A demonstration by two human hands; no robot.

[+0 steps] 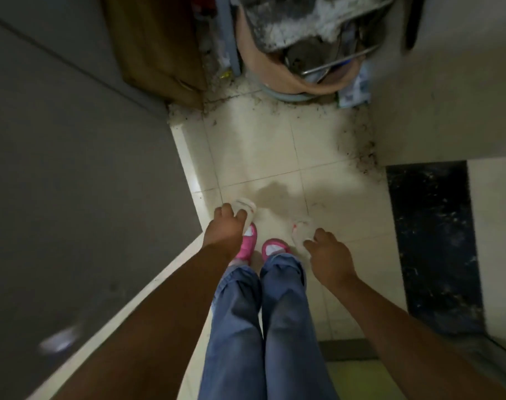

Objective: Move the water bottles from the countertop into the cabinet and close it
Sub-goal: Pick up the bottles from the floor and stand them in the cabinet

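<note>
- Far left: a grey countertop (72, 168) fills that side of the head view, seen from above. A pale edge strip runs along its floor side. A blurred bright glare sits low on its surface.
- Beyond the countertop, upper left: a brown wooden cabinet (153, 47). From this angle it is not clear whether its door stands open or closed.
- Centre: a cream tiled floor (274, 145). Dark grit lies along its far edge and its right edge. A faint damp-looking patch shows on a tile mid-floor.
- Top centre: a peach-coloured bucket (274, 73) stands on the floor against the far side, holding metal items and something whitish. Detail is blurred.
- Left hand (227, 226): arm reaches down; fingers are curled round the top of a water bottle (247, 212), gripping it. Only the bottle's pale upper end shows past the fingers.
- That bottle hangs just beside the countertop edge, above the floor. Its long axis appears to run roughly up and down, seen nearly end-on; blur prevents more.
- Below the hands: blue jeans (260, 327) and pink slippers (247, 242) on the floor tiles.
- Right hand (329, 255): fingers curled, pinching the top of a second water bottle (300, 230), pale and blurred, hanging over the floor right of the slippers. Its pointing cannot be told with certainty.
- Right: a pale wall face (448, 96), then a black speckled strip (430, 241) on the floor below it.
</note>
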